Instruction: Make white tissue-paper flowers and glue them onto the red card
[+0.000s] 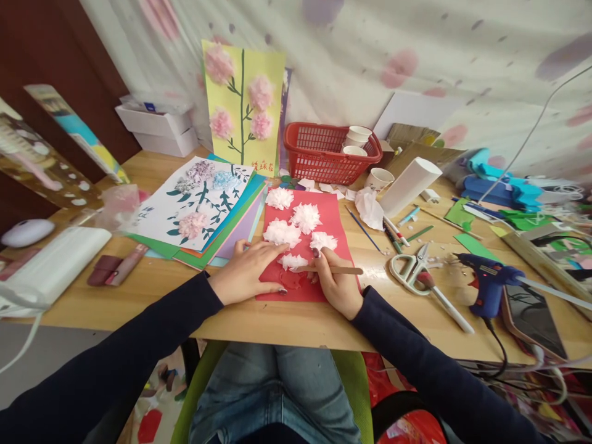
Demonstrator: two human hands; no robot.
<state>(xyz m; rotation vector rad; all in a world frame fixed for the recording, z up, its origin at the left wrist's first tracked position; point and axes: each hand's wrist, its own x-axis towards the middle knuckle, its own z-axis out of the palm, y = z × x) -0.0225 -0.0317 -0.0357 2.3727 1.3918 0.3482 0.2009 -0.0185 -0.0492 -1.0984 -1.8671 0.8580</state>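
A sheet of red paper [335, 216] lies in front of me with several ruffled white tissue-paper flowers [305, 218] on it. My right hand [340, 283] is closed around a flat wooden craft stick [346, 270]. The stick's left end reaches a smaller white tissue piece [292, 262] near the lower middle of the sheet. Below that piece, a wet, shiny patch [292, 280] shows on the red surface. My left hand [250, 271] rests across the sheet's left edge, thumb and fingers apart, with its fingertips by the lower-left flower.
Left of the sheet, a floral picture [155, 203] tops stacked coloured paper. Behind stand a yellow flower picture [231, 92] and a red basket [319, 148] with paper cups. To the right lie scissors [411, 268], a brush [446, 302], a blue glue gun [485, 277] and a phone [531, 317].
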